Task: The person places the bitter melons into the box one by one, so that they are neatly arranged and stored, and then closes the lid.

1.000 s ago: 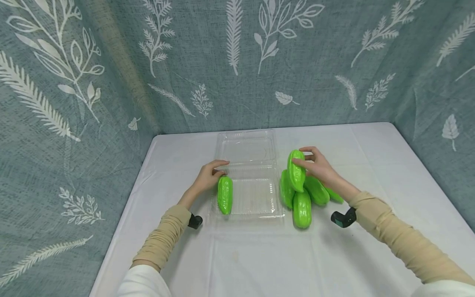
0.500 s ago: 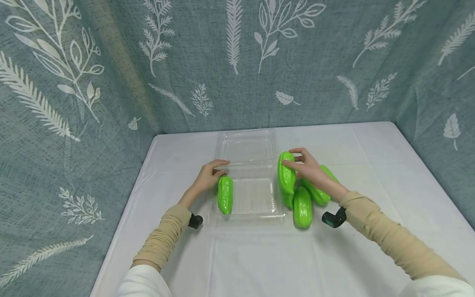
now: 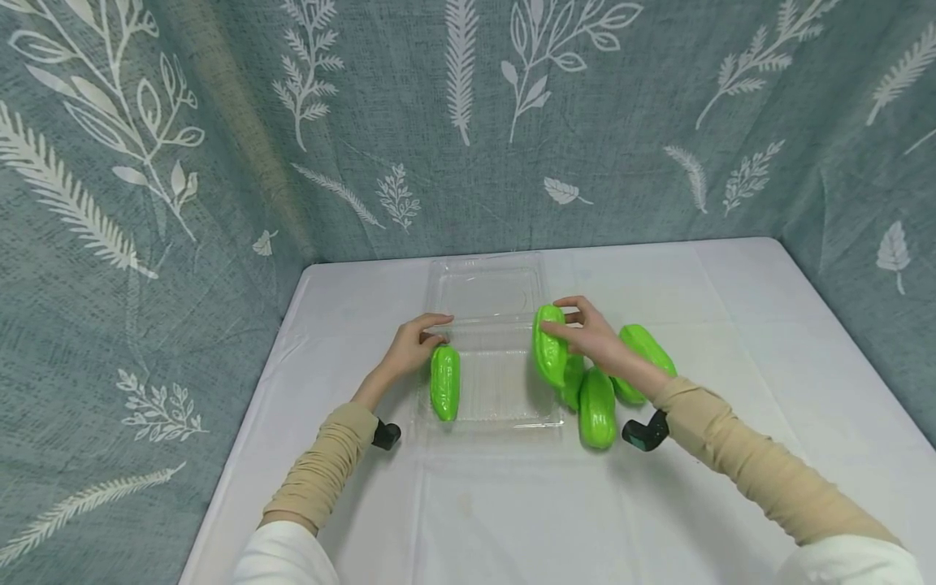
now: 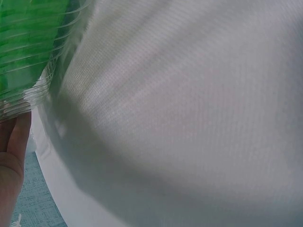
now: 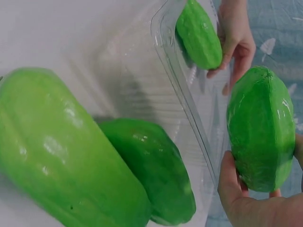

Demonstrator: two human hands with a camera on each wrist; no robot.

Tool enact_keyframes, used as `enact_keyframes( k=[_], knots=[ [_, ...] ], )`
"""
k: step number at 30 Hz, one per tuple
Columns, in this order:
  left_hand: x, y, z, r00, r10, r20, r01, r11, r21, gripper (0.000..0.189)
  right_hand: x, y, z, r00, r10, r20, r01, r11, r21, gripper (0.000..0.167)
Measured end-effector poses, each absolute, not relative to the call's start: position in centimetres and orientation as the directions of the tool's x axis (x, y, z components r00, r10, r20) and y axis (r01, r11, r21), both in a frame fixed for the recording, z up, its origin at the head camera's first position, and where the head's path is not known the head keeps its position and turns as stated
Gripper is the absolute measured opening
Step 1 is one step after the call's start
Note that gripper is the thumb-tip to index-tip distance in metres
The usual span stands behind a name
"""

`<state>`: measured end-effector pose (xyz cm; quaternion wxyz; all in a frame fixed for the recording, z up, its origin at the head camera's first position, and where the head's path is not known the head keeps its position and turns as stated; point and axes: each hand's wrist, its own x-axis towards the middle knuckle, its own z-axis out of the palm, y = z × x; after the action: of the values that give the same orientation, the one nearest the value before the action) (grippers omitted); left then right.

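My right hand [image 3: 594,337] pinches a shiny green papaya [image 3: 550,345] near its far end and holds it up over the right rim of a clear plastic clamshell container [image 3: 497,386]. In the right wrist view, thumb and fingers sit on either side of this papaya [image 5: 260,130]. Another green papaya [image 3: 444,382] lies lengthwise along the container's left side. My left hand [image 3: 408,348] grips the container's far left edge, right beside that papaya's tip. Seen from the left wrist, its fingers [image 4: 18,137] are against the ribbed clear wall; the rest of the hand is out of frame.
Several more green papayas lie right of the container: one [image 3: 573,382] against its side, one [image 3: 598,410] nearer the front, and others [image 3: 647,349] partly behind the right forearm. The container's lid [image 3: 486,288] is folded back on the white-covered table [image 3: 512,512]. A patterned curtain [image 3: 409,122] hangs behind.
My right hand has carried its papaya leftward from above the pile to the container's right rim, uncovering more of the papayas at the right. My left hand has stayed in place.
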<state>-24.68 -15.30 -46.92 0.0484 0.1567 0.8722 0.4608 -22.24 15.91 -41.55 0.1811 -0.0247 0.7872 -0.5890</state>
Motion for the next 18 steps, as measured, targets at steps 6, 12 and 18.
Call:
enact_keyframes(
  k=[6,12,18],
  knots=[
    [-24.6,-15.3,-46.9,-0.946,0.318,0.059,0.229,0.531,0.816,0.039,-22.1,15.4,-41.8,-0.930,-0.265,-0.256,0.170,0.307,-0.937,0.063],
    [-24.5,-15.3,-46.9,-0.942,0.326,0.073,0.247,0.531,0.811,0.039,-22.0,14.9,-42.0,-0.927,-0.270,-0.259,0.168,0.320,-0.933,0.062],
    [-24.4,-15.3,-46.8,-0.941,0.329,0.081,0.256,0.533,0.806,0.039,-21.9,14.2,-42.3,-0.926,-0.271,-0.264,0.167,0.332,-0.928,0.062]
  ],
)
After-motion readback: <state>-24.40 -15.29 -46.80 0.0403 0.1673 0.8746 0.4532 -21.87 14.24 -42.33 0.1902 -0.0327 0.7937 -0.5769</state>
